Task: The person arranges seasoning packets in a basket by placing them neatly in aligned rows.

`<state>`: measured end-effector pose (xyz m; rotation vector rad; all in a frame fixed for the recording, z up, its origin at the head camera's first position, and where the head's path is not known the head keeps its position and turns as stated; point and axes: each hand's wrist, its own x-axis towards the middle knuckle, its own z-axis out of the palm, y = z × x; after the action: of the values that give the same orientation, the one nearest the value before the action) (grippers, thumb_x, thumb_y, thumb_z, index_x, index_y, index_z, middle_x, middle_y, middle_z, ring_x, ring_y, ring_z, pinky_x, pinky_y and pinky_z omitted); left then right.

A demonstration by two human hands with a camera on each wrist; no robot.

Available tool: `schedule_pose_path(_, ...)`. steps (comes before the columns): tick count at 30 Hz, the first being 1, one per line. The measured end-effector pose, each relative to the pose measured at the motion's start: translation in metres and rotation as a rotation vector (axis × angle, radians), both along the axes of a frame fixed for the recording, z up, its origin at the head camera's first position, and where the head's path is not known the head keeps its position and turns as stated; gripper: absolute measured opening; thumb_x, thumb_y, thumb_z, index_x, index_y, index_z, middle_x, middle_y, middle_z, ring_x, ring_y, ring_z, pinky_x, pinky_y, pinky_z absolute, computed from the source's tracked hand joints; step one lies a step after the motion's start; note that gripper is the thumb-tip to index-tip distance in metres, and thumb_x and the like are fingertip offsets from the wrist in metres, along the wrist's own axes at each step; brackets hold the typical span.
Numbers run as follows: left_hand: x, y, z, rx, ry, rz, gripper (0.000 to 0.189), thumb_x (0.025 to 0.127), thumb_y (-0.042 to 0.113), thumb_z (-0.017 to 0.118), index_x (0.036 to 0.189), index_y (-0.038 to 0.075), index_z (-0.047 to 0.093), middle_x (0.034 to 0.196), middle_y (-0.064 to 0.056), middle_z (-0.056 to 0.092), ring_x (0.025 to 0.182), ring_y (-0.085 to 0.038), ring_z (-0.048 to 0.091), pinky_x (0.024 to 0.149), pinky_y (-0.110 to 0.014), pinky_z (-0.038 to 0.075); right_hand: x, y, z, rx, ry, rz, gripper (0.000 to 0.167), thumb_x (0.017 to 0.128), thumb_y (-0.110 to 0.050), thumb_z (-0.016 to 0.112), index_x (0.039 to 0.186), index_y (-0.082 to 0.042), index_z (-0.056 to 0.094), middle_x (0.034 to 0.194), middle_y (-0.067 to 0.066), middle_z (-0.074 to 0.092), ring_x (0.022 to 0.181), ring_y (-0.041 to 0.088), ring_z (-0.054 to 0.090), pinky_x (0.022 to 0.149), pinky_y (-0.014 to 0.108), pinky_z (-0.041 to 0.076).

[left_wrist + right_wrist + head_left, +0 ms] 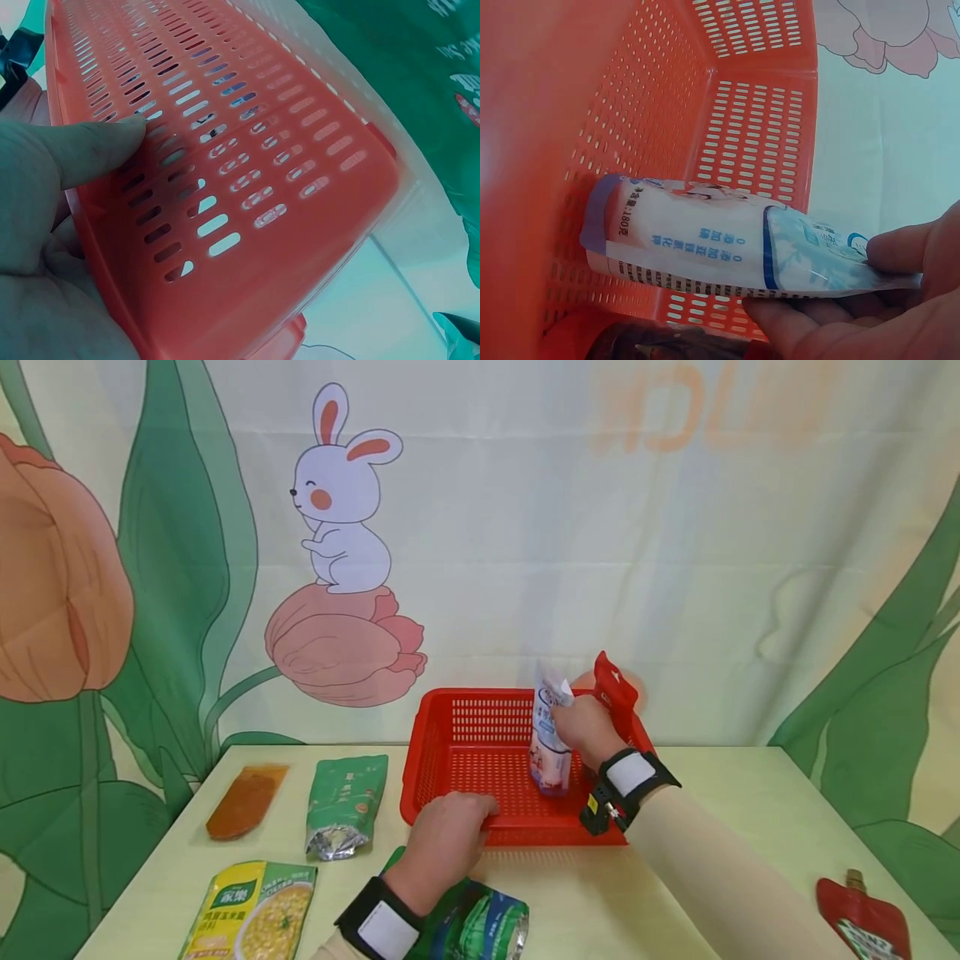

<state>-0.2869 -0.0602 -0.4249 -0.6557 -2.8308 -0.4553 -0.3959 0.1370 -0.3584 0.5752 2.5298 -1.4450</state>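
l hand grips red basket, r hand pinches white pouch inside. prob loading; next shld release pouch.

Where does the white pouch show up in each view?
Head: right of centre, white pouch gripped by the right hand.
Left wrist: cannot be told for certain behind the slotted wall.
Right wrist: across the middle, narrowing rightward into the right hand.
Shared landmark: red basket, in all three.

Left hand partly hides a crinkled green-and-blue foil pouch, bottom centre; the head view's lower edge crops a rectangular yellow-and-green pouch.
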Motion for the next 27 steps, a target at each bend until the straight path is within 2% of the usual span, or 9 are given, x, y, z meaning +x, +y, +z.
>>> schedule_pose_path(4,0.0,0.0,0.001,-0.004,-0.006,0.001,0.031,0.079,0.013,0.088,0.109,0.014,0.08,0.097,-0.004,0.08,0.082,-0.019,0.073,0.085,-0.04,0.063,0.001,0.001,0.001,0.02,-0.027,0.032,0.046,0.105,-0.027,0.055,0.147,-0.007,0.048,0.136,0.014,0.062,0.117,0.034,0.063,0.109,0.058,0.048)
schedule_pose_path(7,0.0,0.0,0.002,-0.002,-0.011,0.0,0.031,0.079,0.014,0.088,0.109,0.014,0.08,0.098,-0.004,0.08,0.083,-0.02,0.073,0.085,-0.041,0.063,0.002,0.002,0.001,0.057,-0.044,0.057,0.043,0.103,-0.027,0.059,0.141,-0.008,0.054,0.128,0.012,0.065,0.112,0.031,0.064,0.104,0.052,0.053)
schedule_pose_path(9,0.0,-0.001,0.003,-0.004,-0.011,-0.001,0.03,0.08,0.014,0.088,0.109,0.014,0.08,0.097,-0.004,0.08,0.082,-0.02,0.073,0.085,-0.041,0.063,0.004,0.004,0.001,0.132,-0.045,0.106,0.041,0.1,-0.027,0.065,0.136,-0.008,0.057,0.121,0.012,0.068,0.105,0.029,0.066,0.093,0.043,0.058)
schedule_pose_path(12,0.0,-0.001,0.003,-0.009,-0.014,-0.002,0.03,0.08,0.014,0.088,0.109,0.014,0.08,0.097,-0.004,0.08,0.082,-0.02,0.073,0.085,-0.041,0.063,0.008,0.008,0.0,0.256,-0.041,0.187,0.043,0.093,-0.026,0.075,0.129,-0.007,0.062,0.112,0.012,0.071,0.093,0.027,0.068,0.075,0.033,0.058)
schedule_pose_path(15,0.0,0.0,0.004,-0.01,-0.015,-0.002,0.03,0.079,0.014,0.088,0.109,0.014,0.08,0.097,-0.004,0.08,0.082,-0.02,0.073,0.085,-0.041,0.063,0.011,0.01,-0.001,0.344,-0.011,0.247,0.048,0.087,-0.024,0.082,0.127,-0.007,0.065,0.108,0.012,0.072,0.088,0.026,0.068,0.064,0.029,0.057)
schedule_pose_path(18,0.0,0.0,0.004,-0.009,-0.014,-0.005,0.031,0.079,0.014,0.088,0.109,0.013,0.08,0.097,-0.005,0.08,0.082,-0.02,0.074,0.086,-0.041,0.063,0.013,0.008,-0.002,0.418,0.033,0.268,0.048,0.084,-0.024,0.085,0.125,-0.006,0.067,0.108,0.011,0.073,0.088,0.026,0.068,0.067,0.03,0.059)
schedule_pose_path(23,-0.001,-0.001,0.003,0.002,-0.015,-0.003,0.032,0.079,0.014,0.088,0.11,0.013,0.079,0.097,-0.005,0.08,0.082,-0.021,0.074,0.086,-0.042,0.062,0.014,0.002,-0.003,0.502,0.076,0.255,0.047,0.083,-0.022,0.085,0.124,-0.006,0.069,0.111,0.012,0.073,0.092,0.026,0.068,0.091,0.042,0.061)
schedule_pose_path(27,-0.002,0.0,0.0,0.002,0.017,-0.013,0.027,0.079,0.013,0.087,0.105,0.014,0.08,0.093,-0.004,0.08,0.079,-0.019,0.073,0.083,-0.039,0.063,0.015,0.001,-0.004,0.53,0.089,0.228,0.047,0.084,-0.022,0.084,0.126,-0.006,0.068,0.114,0.012,0.073,0.094,0.027,0.067,0.095,0.046,0.059)
